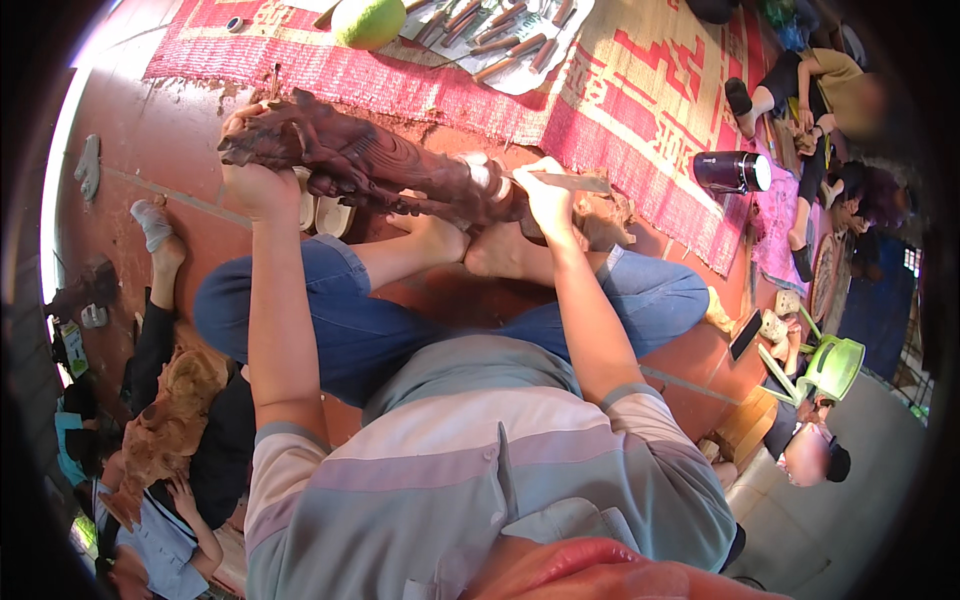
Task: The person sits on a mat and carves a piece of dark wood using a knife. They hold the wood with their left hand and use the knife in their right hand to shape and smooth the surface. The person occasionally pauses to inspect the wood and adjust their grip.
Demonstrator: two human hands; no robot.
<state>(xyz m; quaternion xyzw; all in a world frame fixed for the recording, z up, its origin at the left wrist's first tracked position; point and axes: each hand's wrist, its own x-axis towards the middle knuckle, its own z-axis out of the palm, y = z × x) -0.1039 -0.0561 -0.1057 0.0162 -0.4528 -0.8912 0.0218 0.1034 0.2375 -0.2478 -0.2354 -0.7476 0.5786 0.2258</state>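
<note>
Left hand (258, 190), ours, gripping one end of a dark carved figure (385, 160) before our feet (497, 250); right hand (550, 208) grasping a flat tool (587, 183) near the other end. Dark tumbler (720, 172), pale marking too small to read.

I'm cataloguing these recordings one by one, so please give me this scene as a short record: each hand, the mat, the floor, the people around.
Left hand: grips one end of a dark wooden carving
Right hand: holds a flat tool near the carving's other end; contact unclear
Mat: bears a green fruit, and hand tools on a pale sheet
Floor: reddish tiles
People: others on both sides
</note>
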